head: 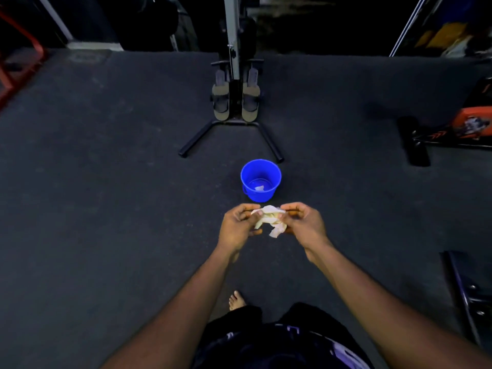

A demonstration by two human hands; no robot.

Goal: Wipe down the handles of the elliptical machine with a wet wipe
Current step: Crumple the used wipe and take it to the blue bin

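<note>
A crumpled white wet wipe [269,221] hangs between my two hands, in front of me above the dark floor. My left hand [239,223] pinches its left end with curled fingers. My right hand [300,222] pinches the right end, fingers curled round it. A loose corner of the wipe droops below. The exercise machine [235,102] stands ahead, with two foot pedals on a grey upright post and a splayed black base. Its handles are out of the frame.
A blue bucket [275,173] stands on the floor just beyond my hands, with a white scrap inside. An orange and black machine [452,129] is at the right, a red frame [16,62] at the far left. My bare foot [236,299] shows below.
</note>
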